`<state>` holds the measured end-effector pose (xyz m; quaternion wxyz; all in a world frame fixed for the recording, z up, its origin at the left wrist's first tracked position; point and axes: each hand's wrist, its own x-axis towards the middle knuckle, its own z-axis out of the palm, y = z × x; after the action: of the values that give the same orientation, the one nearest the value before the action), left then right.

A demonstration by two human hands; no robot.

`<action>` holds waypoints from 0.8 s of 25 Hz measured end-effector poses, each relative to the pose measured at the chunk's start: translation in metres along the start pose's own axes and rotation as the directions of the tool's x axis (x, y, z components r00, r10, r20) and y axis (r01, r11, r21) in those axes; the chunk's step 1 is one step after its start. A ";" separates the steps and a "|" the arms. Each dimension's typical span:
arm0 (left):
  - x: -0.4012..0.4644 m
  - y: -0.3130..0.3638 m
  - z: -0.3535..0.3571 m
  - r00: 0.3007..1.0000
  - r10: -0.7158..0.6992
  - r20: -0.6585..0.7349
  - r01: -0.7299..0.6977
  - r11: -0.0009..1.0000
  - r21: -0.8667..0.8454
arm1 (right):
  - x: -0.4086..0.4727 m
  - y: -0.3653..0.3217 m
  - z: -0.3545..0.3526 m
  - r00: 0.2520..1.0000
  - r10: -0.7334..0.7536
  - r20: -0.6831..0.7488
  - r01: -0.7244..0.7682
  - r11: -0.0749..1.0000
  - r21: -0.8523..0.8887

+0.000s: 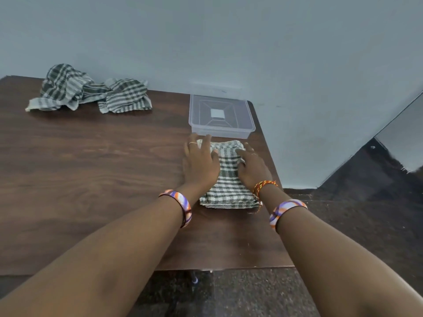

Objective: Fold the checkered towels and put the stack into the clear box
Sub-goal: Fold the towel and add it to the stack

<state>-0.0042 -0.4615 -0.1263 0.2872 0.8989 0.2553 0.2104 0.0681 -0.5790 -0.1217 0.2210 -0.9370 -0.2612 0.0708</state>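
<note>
We found both hands laid on a folded checkered towel (226, 179) near the right edge of the dark wooden table (91, 168). The left hand (201, 163) lay flat with straight fingers, partly on the towel's left side and partly on the table beside it; a thin ring showed on one finger. The right hand (253, 167) pressed on the towel's right side, its fingers extended toward the middle of the cloth, so neither grip was closed round anything. The towel's far end was bunched and wrinkled between the two hands, while its near end lay flat, with layered edges visible.

Just beyond the towel, close to its far end, stood the clear box (220, 131), open at the top. We saw a pale square patch on its bottom but could read no writing on it. No brand or label was legible anywhere.

At the far left of the table, against the wall, lay two more checkered towels (91, 92), crumpled and touching each other, well apart from the hands.

Each wrist carried a purple, orange and white bangle (183, 207), and the right wrist also bore a red and yellow thread band (263, 186).
</note>
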 end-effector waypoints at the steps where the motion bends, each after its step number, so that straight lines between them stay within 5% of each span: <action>1: 0.001 0.003 0.000 0.996 0.089 0.020 -0.090 0.993 0.083 | 0.001 -0.007 0.003 0.999 -0.044 -0.024 0.044 0.999 0.005; 3: 0.003 0.007 0.004 0.981 0.147 0.128 -0.173 0.958 0.230 | 0.004 -0.020 0.009 0.989 -0.137 -0.049 0.136 0.991 -0.012; 9: -0.002 -0.024 0.028 0.922 0.002 0.388 -0.152 0.923 0.355 | 0.008 0.001 0.043 0.987 -0.128 0.101 0.143 0.976 -0.163; 20: 0.005 -0.031 0.029 0.860 -0.057 0.507 -0.107 0.952 0.288 | 0.005 0.001 0.049 0.993 -0.100 0.056 0.108 0.980 -0.167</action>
<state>0.0046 -0.4490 -0.1662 0.1989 0.9591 0.1879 -0.0727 0.0608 -0.5588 -0.1655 0.1376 -0.9354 -0.3202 0.0589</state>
